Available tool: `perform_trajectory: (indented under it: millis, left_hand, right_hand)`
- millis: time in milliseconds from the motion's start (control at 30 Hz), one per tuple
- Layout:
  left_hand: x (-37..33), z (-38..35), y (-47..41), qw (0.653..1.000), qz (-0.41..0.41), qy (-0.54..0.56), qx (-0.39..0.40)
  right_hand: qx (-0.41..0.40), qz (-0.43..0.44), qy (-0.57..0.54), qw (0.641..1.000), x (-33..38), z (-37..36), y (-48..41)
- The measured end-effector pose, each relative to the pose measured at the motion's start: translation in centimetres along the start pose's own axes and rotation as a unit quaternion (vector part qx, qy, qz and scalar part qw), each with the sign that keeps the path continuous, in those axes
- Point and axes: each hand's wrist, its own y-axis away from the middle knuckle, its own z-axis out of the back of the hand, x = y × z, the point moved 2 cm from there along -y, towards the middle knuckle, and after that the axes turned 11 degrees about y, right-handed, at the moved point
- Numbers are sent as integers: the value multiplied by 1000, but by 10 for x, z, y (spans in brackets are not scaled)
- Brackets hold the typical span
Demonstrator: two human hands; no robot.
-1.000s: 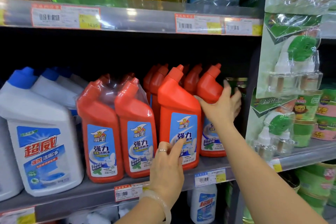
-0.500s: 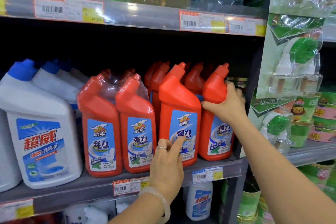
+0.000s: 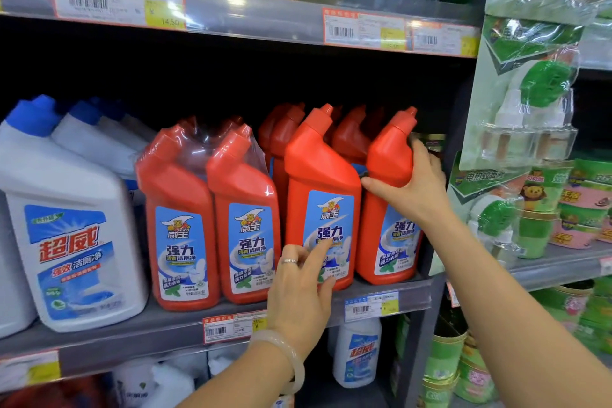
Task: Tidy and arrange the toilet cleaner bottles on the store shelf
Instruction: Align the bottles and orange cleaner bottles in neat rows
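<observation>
Bottle point(image 3: 389, 156) in right grip point(image 3: 414, 184), between red neighbour point(image 3: 319, 182) and blister packs point(image 3: 530, 93).

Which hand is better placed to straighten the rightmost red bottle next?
Right. The right hand grips the rightmost red plastic angled-neck bottle at its shoulder; the left hand only touches the label of the neighbouring red plastic bottle.

grey shelf point(image 3: 159, 328), red bottles point(image 3: 318, 175), white bottles point(image 3: 66, 189)
</observation>
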Motion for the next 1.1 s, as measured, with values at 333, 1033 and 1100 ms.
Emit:
perform_trajectory:
  millis: [333, 1033, 1100]
  left_hand:
    - [5, 6, 11, 980, 193, 22, -40]
    - [48, 97, 43, 943, 174, -9, -283]
    - [55, 102, 42, 943, 208, -23, -259]
  right_hand:
    - [-47, -88, -106, 989, -42, -52, 104]
    - [14, 206, -120, 971, 77, -121, 175]
    - [8, 190, -105, 976, 78, -134, 179]
